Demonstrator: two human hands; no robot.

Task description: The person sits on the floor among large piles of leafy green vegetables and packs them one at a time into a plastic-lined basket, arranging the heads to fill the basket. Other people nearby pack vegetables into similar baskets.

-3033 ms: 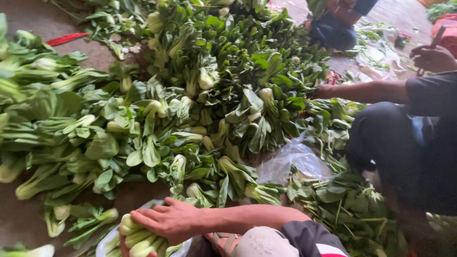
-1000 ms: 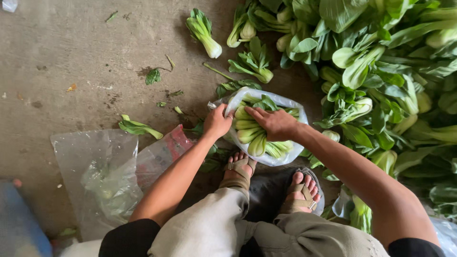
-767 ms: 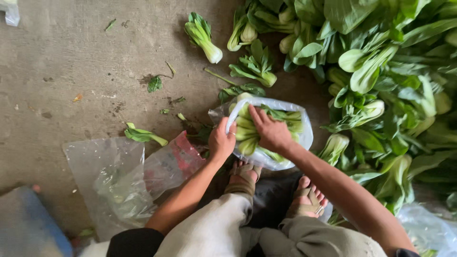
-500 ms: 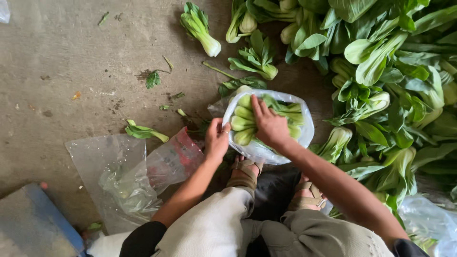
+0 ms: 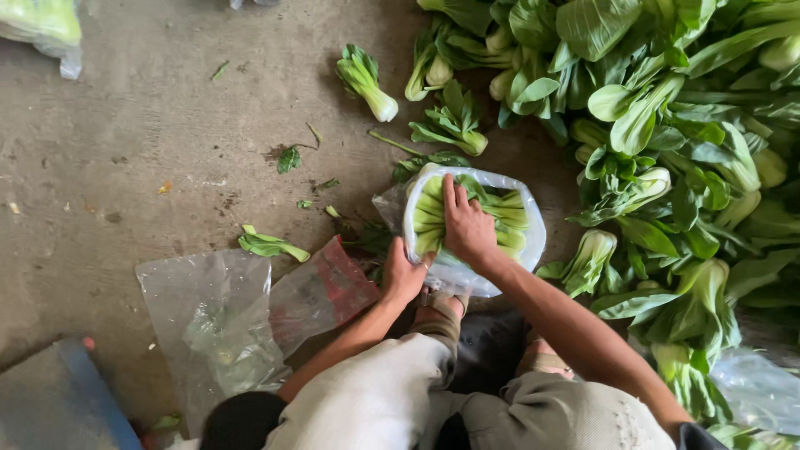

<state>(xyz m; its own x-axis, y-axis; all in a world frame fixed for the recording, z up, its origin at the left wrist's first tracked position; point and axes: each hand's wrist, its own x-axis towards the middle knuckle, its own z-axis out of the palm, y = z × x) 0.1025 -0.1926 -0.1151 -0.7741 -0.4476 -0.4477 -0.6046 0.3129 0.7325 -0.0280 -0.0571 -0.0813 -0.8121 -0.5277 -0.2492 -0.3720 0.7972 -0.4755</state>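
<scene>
On the floor, right hand point(image 5: 468, 232) presses greens point(image 5: 433, 218) into bag point(image 5: 527, 250).

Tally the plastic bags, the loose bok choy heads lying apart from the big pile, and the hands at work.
Plastic bags: 3 (filled bag, clear flat bag, reddish bag)
Loose bok choy heads: 2 (bok choy, smaller head)
Hands: 2 (left hand, right hand)
Total: 7

Pretty soft, even daylight here, no harsh shadows, just a faint dark patch under the arms and knees. The clear plastic bags point(image 5: 225, 321) on the concrete floor point(image 5: 125, 150) catch a bit of whitish glare. Corners look slightly smeared, maybe motion blur, though the middle stays reasonably sharp.
</scene>
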